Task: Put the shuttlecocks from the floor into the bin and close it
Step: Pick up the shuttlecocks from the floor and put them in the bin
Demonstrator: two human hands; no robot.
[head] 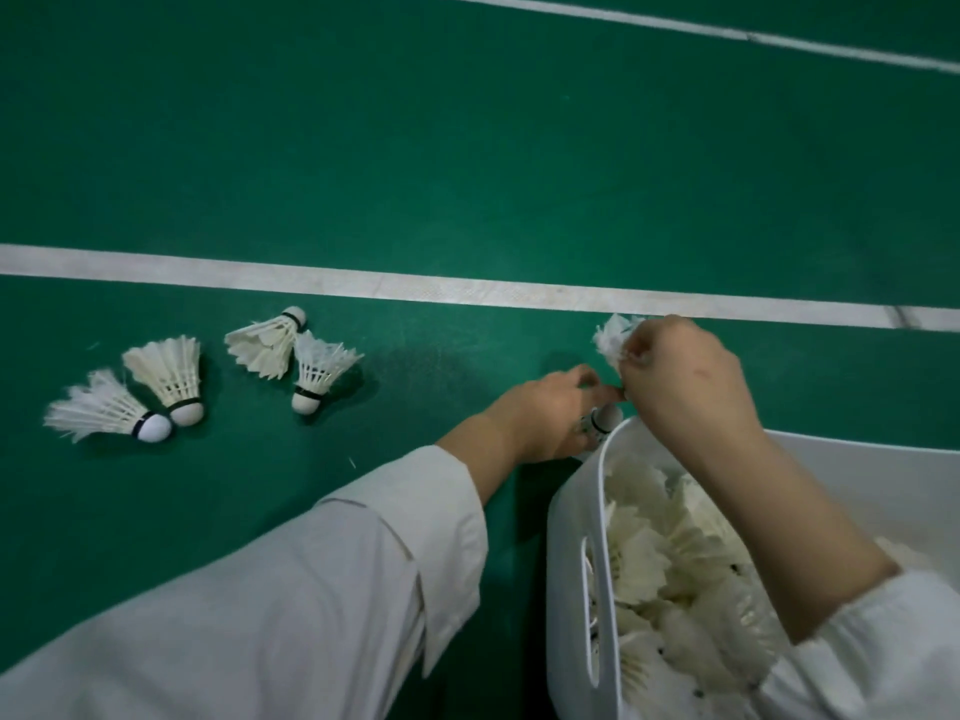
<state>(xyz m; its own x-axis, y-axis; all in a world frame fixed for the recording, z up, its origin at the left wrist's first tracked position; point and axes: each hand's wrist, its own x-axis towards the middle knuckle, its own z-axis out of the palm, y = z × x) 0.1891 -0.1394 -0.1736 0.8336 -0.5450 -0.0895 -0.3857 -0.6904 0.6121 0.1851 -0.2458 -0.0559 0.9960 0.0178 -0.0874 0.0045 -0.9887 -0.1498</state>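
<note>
Several white feather shuttlecocks lie on the green floor at the left, one (pixel 106 407) farthest left, another (pixel 171 376) beside it, and a pair (pixel 291 350) touching each other nearer the middle. A white plastic bin (pixel 576 522) stands at the lower right, holding several shuttlecocks. My right hand (pixel 680 381) hovers over the bin's far corner and grips a shuttlecock (pixel 613 337) by its feathers. My left hand (pixel 545 413) is just left of the bin, fingers curled around a shuttlecock (pixel 602 420) whose cork shows at the bin's rim.
A white court line (pixel 363 285) crosses the floor behind the shuttlecocks, and a second line (pixel 727 31) runs at the top right. The bin has a slot handle in its left wall. No lid is in view.
</note>
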